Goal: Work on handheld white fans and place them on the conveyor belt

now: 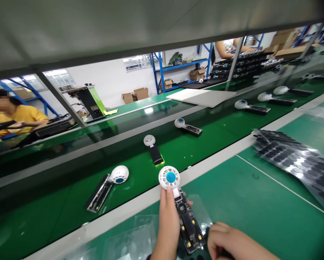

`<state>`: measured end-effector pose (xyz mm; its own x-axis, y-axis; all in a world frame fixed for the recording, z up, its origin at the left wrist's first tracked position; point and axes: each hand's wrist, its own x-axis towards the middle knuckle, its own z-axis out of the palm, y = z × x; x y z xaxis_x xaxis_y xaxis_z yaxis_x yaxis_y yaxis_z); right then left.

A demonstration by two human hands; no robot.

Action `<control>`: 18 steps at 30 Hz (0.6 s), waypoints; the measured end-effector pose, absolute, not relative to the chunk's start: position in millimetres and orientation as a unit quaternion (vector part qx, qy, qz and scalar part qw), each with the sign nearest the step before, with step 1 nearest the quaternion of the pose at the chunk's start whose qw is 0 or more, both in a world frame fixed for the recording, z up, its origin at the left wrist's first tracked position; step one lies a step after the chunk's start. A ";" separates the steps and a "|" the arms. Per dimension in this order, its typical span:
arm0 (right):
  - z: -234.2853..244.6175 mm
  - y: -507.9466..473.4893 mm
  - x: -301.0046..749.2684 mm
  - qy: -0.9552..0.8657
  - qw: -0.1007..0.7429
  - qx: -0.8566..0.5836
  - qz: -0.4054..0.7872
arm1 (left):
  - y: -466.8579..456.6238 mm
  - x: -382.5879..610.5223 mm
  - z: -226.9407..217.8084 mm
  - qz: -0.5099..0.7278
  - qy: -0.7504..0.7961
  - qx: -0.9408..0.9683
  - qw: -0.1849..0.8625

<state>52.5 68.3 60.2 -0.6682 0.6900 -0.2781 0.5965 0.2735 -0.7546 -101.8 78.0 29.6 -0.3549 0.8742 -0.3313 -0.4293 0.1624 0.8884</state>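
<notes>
My left hand (168, 220) is closed round a handheld fan (169, 177), thumb near its neck. The fan has a white round head with a blue centre and a black handle with exposed circuit board and small yellow-white lights, facing up. Just right of the handle's lower end is my right hand (227, 240), its fingers curled inward; whatever they may pinch is hidden. Beneath the fan lies a clear sheet with black round pieces (190, 254), partly covered by the handle and hands.
Several similar fans (150, 141) lie on the green conveyor belt (216, 144) beyond the pale rail. A clear sheet of black discs (294, 159) rests at right. Clear plastic (129, 238) lies at left. A person in yellow (29, 117) sits across; another person stands behind stacked trays (243, 65).
</notes>
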 end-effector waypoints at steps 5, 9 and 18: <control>81.8 101.6 31.9 -0.760 0.151 -0.418 0.474 | 75.6 -106.9 30.0 0.562 0.593 0.251 0.519; 84.2 115.1 10.4 -0.779 0.180 -0.394 0.453 | 72.9 -110.7 30.7 0.550 0.619 0.278 0.487; 76.5 114.8 10.4 -0.787 0.178 -0.369 0.460 | 73.1 -108.7 35.2 0.539 0.625 0.291 0.484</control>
<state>10.4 114.8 76.5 -0.6637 0.7457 -0.0595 0.4174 0.3031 -0.8567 -108.7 73.1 35.2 -0.3621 0.8859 -0.2900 -0.1575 0.2485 0.9557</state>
